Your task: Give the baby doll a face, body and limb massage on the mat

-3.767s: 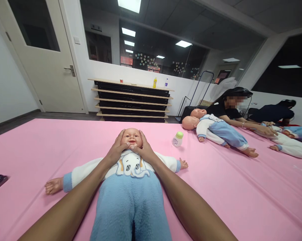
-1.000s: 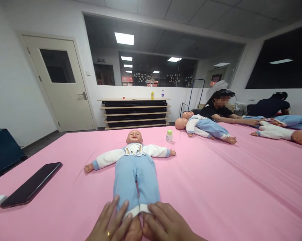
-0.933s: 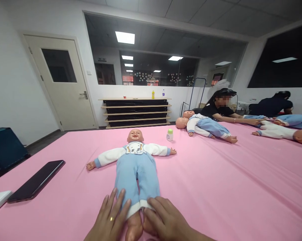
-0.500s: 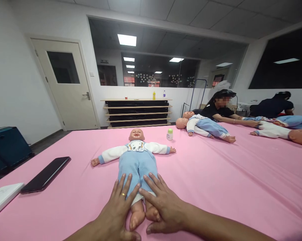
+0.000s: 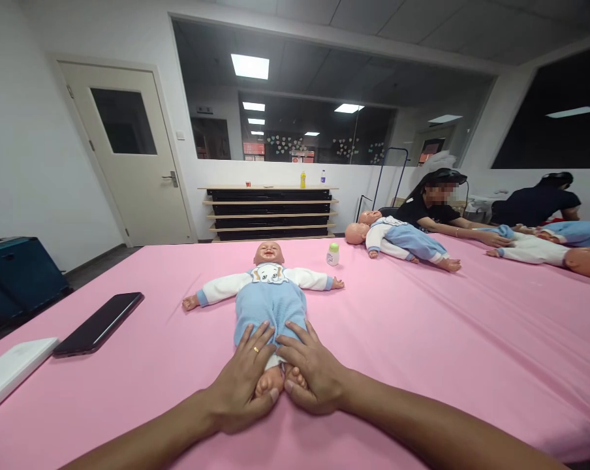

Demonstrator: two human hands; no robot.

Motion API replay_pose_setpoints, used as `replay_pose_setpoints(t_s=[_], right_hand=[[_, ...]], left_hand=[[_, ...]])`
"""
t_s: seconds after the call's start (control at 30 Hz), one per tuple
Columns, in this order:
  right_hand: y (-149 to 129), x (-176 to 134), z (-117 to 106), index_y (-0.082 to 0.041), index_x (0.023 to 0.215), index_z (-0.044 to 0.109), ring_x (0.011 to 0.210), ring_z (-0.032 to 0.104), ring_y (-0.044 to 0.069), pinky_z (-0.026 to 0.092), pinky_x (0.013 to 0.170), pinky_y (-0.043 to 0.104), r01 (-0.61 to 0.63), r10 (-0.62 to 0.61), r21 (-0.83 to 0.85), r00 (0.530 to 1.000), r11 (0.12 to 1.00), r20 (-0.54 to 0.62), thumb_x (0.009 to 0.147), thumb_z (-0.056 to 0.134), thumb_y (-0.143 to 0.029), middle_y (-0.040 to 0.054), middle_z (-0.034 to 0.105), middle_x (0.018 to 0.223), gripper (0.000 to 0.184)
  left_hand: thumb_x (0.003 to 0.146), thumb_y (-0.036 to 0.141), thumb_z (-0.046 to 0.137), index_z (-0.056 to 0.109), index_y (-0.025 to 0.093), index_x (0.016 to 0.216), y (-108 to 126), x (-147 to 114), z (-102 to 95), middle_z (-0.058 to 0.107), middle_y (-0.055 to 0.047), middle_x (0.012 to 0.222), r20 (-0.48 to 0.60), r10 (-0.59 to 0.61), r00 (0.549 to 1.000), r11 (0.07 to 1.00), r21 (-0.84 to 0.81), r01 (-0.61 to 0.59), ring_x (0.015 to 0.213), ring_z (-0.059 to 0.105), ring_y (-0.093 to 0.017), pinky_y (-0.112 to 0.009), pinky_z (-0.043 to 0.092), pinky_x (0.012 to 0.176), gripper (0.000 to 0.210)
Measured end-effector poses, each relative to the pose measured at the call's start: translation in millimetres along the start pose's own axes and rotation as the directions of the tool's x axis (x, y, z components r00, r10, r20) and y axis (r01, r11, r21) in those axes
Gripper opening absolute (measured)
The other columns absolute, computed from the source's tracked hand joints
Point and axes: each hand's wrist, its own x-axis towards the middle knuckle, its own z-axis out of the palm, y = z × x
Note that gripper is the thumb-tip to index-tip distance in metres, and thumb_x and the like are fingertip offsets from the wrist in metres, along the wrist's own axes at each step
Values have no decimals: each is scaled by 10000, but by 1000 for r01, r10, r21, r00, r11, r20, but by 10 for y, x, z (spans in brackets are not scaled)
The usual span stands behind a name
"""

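The person's left hand (image 5: 241,382) wears one thin, shiny, gold-coloured ring (image 5: 256,350). It is a small round band around one of the long fingers; which finger is hard to tell. The right hand (image 5: 320,373) is bare. The left forearm (image 5: 162,424) and the right forearm (image 5: 422,414) are bare too, right down to where the view cuts them off. Both are slim at the wrist and get thicker toward the near end.

Worn on the head, the one camera looks forward and down from beyond the feet of the baby doll (image 5: 270,301), close over the tabletop (image 5: 412,333), past its far edge towards the interior window (image 5: 314,78).
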Motion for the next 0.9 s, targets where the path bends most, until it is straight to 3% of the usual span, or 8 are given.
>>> replay_pose_setpoints(t_s=[0.17, 0.3, 0.37, 0.43, 0.57, 0.73, 0.9], right_hand=[[-15, 55, 45, -187, 934, 542, 1253, 428, 276, 210, 1094, 557, 15, 13, 155, 984, 988, -177, 787, 467, -247, 70, 617, 1130, 176], [-95, 84, -10, -204, 854, 551, 1123, 555, 195, 296, 1093, 444, -11, 100, 356, 967, 935, -233, 832, 370, -184, 45, 668, 913, 183], [-138, 82, -66, -213, 831, 562, 1139, 555, 191, 251, 1117, 458, -32, 128, 382, 966, 923, -227, 834, 366, -178, 29, 674, 845, 199], [-167, 74, -115, -207, 809, 567, 1153, 553, 189, 182, 1141, 475, -25, 119, 388, 968, 921, -220, 826, 382, -179, 27, 683, 900, 188], [-171, 57, -113, -184, 808, 559, 1049, 608, 180, 210, 1136, 466, 22, 58, 385, 979, 922, -195, 811, 405, -191, 56, 677, 1016, 155], [-125, 42, 20, -192, 795, 522, 965, 624, 169, 317, 1085, 414, 45, 26, 368, 982, 929, -188, 785, 422, -202, 45, 661, 902, 101], [-125, 68, 89, -204, 793, 485, 889, 630, 159, 333, 1075, 381, 58, 9, 337, 981, 940, -194, 774, 403, -212, 36, 643, 831, 85]], left_hand=[[855, 290, 456, 413, 175, 1357, 3, 109, -92, 444, -133, 1423, 12, -93, 996, 984, -153, 94, 1374, 320, -273, -547, 161, 1153, 517], [861, 349, 396, 512, 175, 1280, 37, 133, -196, 482, -114, 1397, -7, -176, 984, 935, -314, 166, 1351, 355, -282, -535, 162, 1156, 468], [867, 416, 376, 541, 185, 1254, 51, 139, -264, 502, -105, 1381, 16, -196, 980, 903, -388, 187, 1337, 374, -294, -539, 150, 1156, 480], [871, 456, 359, 566, 189, 1225, 58, 135, -323, 537, -99, 1346, 43, -199, 979, 885, -422, 199, 1314, 406, -296, -539, 138, 1158, 489], [875, 433, 354, 586, 194, 1208, 34, 63, -345, 574, -93, 1306, 75, -165, 983, 911, -370, 181, 1291, 438, -292, -534, 162, 1154, 471], [894, 388, 372, 478, 202, 1326, -55, -120, -181, 499, -108, 1387, 24, -100, 995, 954, -280, 102, 1313, 418, -288, -534, 247, 1131, 482], [886, 365, 419, 360, 253, 1423, -116, -219, -21, 474, -102, 1408, -45, -80, 996, 981, -182, 70, 1333, 390, -297, -537, 285, 1115, 552]])
